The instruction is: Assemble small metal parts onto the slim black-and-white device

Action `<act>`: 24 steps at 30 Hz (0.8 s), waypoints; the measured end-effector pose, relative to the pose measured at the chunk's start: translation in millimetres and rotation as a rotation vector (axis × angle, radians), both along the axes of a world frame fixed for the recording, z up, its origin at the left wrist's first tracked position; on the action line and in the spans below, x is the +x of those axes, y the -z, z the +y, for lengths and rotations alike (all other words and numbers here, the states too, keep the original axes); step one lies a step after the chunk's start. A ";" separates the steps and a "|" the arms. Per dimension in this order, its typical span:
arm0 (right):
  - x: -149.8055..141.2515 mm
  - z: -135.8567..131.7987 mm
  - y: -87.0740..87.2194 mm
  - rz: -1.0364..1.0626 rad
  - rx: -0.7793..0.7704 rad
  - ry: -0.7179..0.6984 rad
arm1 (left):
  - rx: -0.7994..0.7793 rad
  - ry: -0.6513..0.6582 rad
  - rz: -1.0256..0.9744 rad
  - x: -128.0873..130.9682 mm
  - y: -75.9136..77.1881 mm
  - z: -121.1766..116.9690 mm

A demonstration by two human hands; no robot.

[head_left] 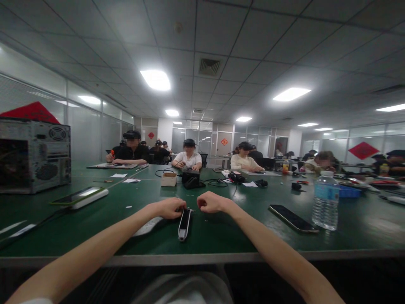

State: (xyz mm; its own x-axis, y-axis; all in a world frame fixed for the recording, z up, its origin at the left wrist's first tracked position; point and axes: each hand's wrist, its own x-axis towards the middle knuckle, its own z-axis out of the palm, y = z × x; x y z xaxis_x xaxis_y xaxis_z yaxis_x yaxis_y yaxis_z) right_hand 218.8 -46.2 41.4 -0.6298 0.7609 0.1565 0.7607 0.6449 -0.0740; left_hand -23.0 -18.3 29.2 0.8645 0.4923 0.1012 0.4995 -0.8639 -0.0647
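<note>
On the green table in front of me lies a narrow device (184,226), black on top with white edges, its kind unclear. My left hand (171,207) is closed at its far end, fingers curled against its left side. A small thin piece sticks out at the device's far right corner, too small to name. My right hand (210,202) is raised a little to the right, apart from the device, with fingers curled inward; whatever they may hold is hidden. Partly behind my left forearm lies a pale, flat object (148,226).
A smartphone (292,218) and a water bottle (325,202) stand to the right. Ahead are a small cardboard box (168,179) and a black case (191,179) with cables. At left are a green-edged device (79,195) and an open computer case (47,156). Several people sit across the table.
</note>
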 end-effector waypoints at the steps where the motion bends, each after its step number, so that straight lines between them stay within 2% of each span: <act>1: 5.4 -1.3 -4.4 0.014 -0.043 0.029 | 0.000 -0.001 -0.003 -0.5 0.4 1.0; 5: 19.9 -5.1 -16.1 0.013 -0.300 0.074 | -0.018 0.010 -0.018 -1.4 0.6 2.4; 9: 19.4 -5.5 -13.0 -0.028 -0.394 0.051 | -0.023 -0.006 -0.002 -0.1 -1.9 -0.8; 14: 11.2 -8.5 -11.0 -0.040 -0.411 0.026 | -0.015 -0.012 0.004 1.1 -3.0 -3.0; 18: 7.9 -11.9 -12.0 -0.062 -0.397 0.068 | -0.020 -0.022 0.004 1.3 -3.7 -4.0; 22: 7.4 -11.2 -9.5 -0.063 -0.245 0.130 | -0.018 -0.022 0.010 1.9 -4.3 -4.1; 24: 6.8 -9.7 -7.7 -0.008 -0.163 0.116 | -0.004 -0.008 0.009 2.2 -3.9 -3.5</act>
